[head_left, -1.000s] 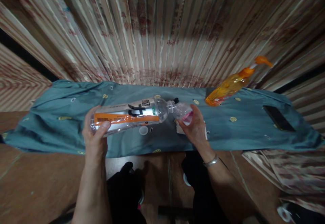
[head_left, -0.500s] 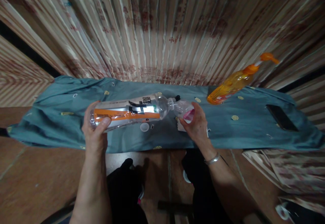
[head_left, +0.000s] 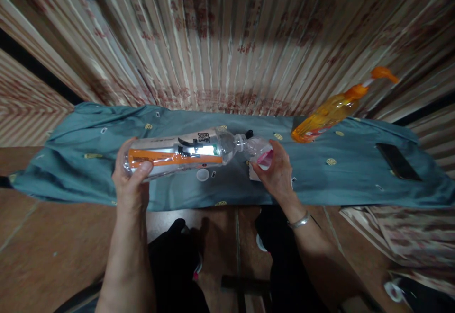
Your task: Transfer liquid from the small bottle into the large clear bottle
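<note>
My left hand (head_left: 131,173) is wrapped round the base end of a large clear plastic bottle (head_left: 177,159) with an orange and white label. The bottle is held nearly level above the cloth, its uncapped neck pointing right. In my right hand (head_left: 280,173) is a small clear plastic piece, cup- or funnel-like (head_left: 255,148), with pink showing at its wide end. Its narrower end meets the bottle's mouth; whether it is fitted on or only touching, I cannot tell. A white round cap (head_left: 202,174) lies on the cloth below the bottle.
A green patterned cloth (head_left: 88,175) covers the narrow table. At the back right stands an orange pump bottle (head_left: 323,116), and a black phone (head_left: 398,161) lies further right. A small black object (head_left: 250,133) is behind the bottle's neck. A pleated curtain (head_left: 220,43) hangs behind.
Both hands keep their holds, and the bottle and clear piece stay mouth to end. The view has shifted slightly; the clear piece looks turned a little.
</note>
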A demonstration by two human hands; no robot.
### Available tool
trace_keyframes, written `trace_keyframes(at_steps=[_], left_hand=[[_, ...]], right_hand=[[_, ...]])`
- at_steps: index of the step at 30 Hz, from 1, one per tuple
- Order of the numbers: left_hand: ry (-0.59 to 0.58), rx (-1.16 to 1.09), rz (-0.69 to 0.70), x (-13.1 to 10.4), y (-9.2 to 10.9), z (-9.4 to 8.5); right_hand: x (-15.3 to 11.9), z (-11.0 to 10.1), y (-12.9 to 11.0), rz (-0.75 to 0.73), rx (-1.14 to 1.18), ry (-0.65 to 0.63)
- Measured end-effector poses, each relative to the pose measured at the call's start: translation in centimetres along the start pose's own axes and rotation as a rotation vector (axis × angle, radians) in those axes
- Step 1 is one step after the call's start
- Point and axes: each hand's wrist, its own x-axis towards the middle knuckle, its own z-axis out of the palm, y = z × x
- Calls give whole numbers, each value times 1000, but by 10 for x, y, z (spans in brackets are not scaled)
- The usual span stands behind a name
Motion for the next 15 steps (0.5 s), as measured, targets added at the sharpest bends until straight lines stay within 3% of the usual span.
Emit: trace_keyframes(at_steps=[10, 15], left_hand=[[-22, -50, -21, 1, -1, -1], [31, -143, -58, -1, 5, 4]], right_hand=[[-1, 0, -1, -44, -28, 6], [1, -1, -3, -52, -30, 16]])
